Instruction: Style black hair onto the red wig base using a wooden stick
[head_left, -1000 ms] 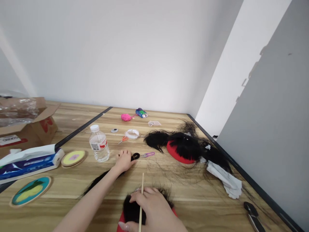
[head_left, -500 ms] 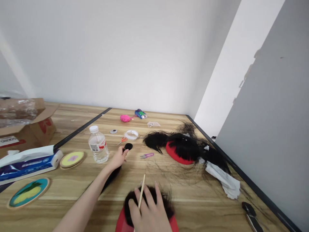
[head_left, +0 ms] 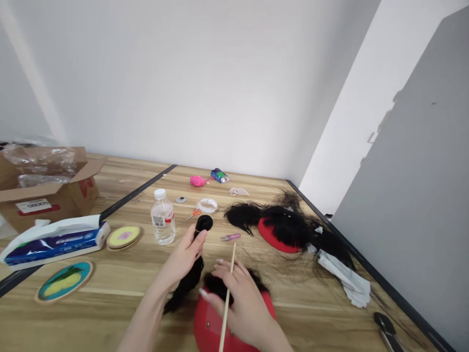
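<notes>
My left hand [head_left: 192, 248] is closed round a tied bundle of black hair [head_left: 188, 283]; its looped end shows above my fingers and its tail hangs below. Close by on the right, my right hand [head_left: 240, 288] holds a thin wooden stick [head_left: 226, 305] that slants up between its fingers. That hand rests over a red form [head_left: 208, 322] with short black hair [head_left: 216, 285] on its top. Small purple snips [head_left: 230, 237] lie beyond my hands.
A water bottle [head_left: 163, 220], a tissue pack [head_left: 54, 247], two embroidery hoops and an open carton [head_left: 73, 195] stand left. Orange scissors, white tape and pink yarn [head_left: 197, 181] lie behind. At right are a second red form [head_left: 273, 237] with long hair, a white cloth [head_left: 346, 278] and clippers.
My left hand has lifted the hair bundle and brought it nearer the red form. My right hand has turned on the form, baring more red. The view has shifted slightly left.
</notes>
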A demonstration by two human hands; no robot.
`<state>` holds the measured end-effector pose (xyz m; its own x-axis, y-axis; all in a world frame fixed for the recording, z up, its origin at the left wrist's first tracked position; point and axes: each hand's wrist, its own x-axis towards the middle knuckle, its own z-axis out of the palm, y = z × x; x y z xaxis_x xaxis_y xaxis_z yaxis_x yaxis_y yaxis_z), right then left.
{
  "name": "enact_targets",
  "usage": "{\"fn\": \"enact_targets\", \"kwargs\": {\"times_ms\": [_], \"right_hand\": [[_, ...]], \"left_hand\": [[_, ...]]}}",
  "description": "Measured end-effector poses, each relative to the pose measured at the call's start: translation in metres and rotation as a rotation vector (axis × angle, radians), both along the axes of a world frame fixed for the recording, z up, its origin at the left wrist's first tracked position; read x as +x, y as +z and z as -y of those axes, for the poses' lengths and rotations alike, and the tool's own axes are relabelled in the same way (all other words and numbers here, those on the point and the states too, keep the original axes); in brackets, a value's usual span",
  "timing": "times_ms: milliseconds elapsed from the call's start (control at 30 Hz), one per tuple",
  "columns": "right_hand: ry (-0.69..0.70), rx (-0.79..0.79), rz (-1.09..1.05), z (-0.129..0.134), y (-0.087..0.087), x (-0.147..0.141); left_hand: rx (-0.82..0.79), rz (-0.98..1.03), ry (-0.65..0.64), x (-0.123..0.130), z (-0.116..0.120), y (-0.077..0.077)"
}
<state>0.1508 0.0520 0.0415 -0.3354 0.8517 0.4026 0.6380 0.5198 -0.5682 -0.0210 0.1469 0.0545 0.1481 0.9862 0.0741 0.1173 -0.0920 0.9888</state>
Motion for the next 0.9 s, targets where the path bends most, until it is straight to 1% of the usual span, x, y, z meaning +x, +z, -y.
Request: {"fn": "enact_targets", "kwargs": {"times_ms": [100, 167, 200, 233, 267, 333, 400, 467, 533, 600, 733, 800, 900], "right_hand": [[-0.092, -0.035, -0.186, -0.005, 0.011, 0.001], [-0.143, -0.089, -0.338, -0.009, 0.02, -0.005], [-0.148, -0.123, -0.427, -0.011, 0.025, -0.009], [-0.128, -0.159, -0.515, -0.012, 0.029, -0.015], [-0.08, -0.198, -0.597, -0.013, 0.034, -0.021], [0.079, -0.281, -0.706, -0.012, 0.043, -0.034], [0.233, -0.355, -0.725, -0.009, 0.05, -0.043], [0.304, -0.393, -0.682, -0.004, 0.054, -0.048], [0.293, -0.4, -0.62, 0.0, 0.054, -0.048], [0.237, -0.39, -0.58, 0.002, 0.052, -0.047], [0.145, -0.368, -0.615, 0.001, 0.051, -0.043], [0.129, -0.35, -0.646, 0.0, 0.053, -0.041], [0.144, -0.342, -0.697, 0.002, 0.057, -0.037]], "left_hand": [[-0.009, 0.151, -0.032, 0.003, 0.018, 0.022], [-0.02, 0.236, -0.046, 0.007, 0.029, 0.033], [-0.027, 0.272, -0.048, 0.008, 0.034, 0.037], [-0.035, 0.304, -0.05, 0.01, 0.039, 0.04], [-0.04, 0.33, -0.051, 0.011, 0.044, 0.043], [-0.05, 0.385, -0.049, 0.012, 0.052, 0.05], [-0.061, 0.481, -0.019, 0.011, 0.059, 0.058], [-0.071, 0.598, 0.059, 0.009, 0.064, 0.066], [-0.074, 0.671, 0.136, 0.007, 0.067, 0.073], [-0.061, 0.695, 0.144, 0.007, 0.069, 0.074], [-0.073, 0.645, 0.042, 0.005, 0.067, 0.07], [-0.116, 0.658, -0.055, 0.0, 0.066, 0.07], [-0.194, 0.766, -0.237, -0.008, 0.063, 0.073]]}}
